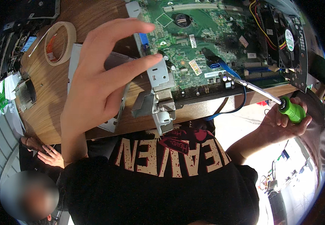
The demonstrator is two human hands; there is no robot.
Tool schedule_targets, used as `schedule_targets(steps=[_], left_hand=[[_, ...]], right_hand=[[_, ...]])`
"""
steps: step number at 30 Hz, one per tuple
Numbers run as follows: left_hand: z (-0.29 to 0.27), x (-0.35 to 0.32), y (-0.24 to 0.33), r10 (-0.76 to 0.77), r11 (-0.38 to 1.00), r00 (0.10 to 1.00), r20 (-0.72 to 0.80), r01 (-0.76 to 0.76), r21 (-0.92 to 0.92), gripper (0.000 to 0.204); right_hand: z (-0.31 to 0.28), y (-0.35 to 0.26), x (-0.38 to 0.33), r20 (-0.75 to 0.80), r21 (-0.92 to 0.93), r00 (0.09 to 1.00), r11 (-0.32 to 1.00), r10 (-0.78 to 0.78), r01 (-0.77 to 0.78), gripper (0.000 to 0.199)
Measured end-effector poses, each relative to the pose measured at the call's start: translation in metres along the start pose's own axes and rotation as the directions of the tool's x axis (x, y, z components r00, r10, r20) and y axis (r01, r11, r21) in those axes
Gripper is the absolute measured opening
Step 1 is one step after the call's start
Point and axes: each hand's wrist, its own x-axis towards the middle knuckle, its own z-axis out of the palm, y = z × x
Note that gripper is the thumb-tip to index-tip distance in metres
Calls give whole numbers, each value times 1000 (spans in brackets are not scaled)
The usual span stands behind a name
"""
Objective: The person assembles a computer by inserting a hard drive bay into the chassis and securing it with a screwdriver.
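A green motherboard sits in a metal computer chassis on the table in front of me. My left hand is over the chassis's left edge, thumb and index finger spread apart with nothing between them. Its thumb tip is at a silvery metal bracket; I cannot tell whether they touch. My right hand is wrapped around the green handle of a screwdriver. The shaft points left, its tip near the board's front edge, beside a blue cable. Below the bracket, a bent metal piece juts over the table edge.
A black fan with coloured wires is at the chassis's right. A tape roll and a metal heat sink lie on the wooden table at left. Another person's hands show at lower left.
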Motion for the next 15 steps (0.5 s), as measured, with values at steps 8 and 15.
schedule_targets(steps=[8,15], left_hand=[[-5,-5,5,-113,992,990,-80,108,-62,40],[-14,-13,-1,-74,994,988,-134,84,63,49]], right_hand=[[9,7,3,88,37,996,999,8,-11,40],[14,7,9,273,201,950,957,153,-211,41]])
